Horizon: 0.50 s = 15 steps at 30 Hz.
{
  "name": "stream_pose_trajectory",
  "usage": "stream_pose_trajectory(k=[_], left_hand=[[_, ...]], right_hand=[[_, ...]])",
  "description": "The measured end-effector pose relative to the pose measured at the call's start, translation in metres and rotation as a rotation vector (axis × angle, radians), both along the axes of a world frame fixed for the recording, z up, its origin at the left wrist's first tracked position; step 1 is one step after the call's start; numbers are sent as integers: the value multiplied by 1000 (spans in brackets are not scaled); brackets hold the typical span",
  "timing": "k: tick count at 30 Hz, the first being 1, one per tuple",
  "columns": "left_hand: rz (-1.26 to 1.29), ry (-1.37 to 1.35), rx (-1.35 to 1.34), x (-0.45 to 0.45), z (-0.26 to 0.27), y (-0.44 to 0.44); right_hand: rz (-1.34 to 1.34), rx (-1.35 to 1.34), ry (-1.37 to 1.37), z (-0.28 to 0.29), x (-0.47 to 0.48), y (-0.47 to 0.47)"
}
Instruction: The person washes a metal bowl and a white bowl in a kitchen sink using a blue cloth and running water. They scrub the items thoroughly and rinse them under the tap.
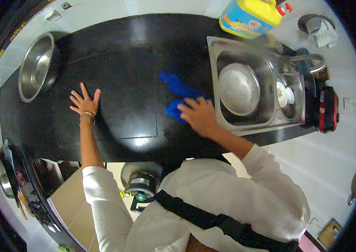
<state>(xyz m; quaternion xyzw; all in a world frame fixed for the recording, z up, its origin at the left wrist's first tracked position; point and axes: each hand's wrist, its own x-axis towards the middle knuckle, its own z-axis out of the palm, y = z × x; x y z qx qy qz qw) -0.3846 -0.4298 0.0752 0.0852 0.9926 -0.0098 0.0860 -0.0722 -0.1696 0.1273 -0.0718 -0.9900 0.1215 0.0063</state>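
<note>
My left hand rests palm down with its fingers spread on the black countertop, a bracelet on its wrist. Under the fingers of my right hand is a crumpled blue cloth, one end of it trailing over the counter away from me. That hand looks slightly blurred and presses the cloth near the left rim of the steel sink. A round metal pan or lid lies in the large bowl of the sink. To the left of my left hand, a large stainless steel basin leans tilted.
A yellow jug stands behind the sink, near a curved faucet. White dishes sit in the smaller sink bowl. Right of it is a red-and-black appliance. Below the counter's front edge stands a gas cylinder.
</note>
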Motion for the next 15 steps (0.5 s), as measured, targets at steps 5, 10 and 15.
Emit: stream_pose_trajectory(k=[5, 10, 15], left_hand=[[-51, 71, 30, 0, -9, 7], [-14, 162, 158, 15, -17, 2], [-358, 266, 601, 101, 5, 45]], right_hand=[[-184, 285, 305, -43, -56, 96], [-314, 191, 351, -52, -73, 68], [-68, -58, 170, -20, 34, -15]])
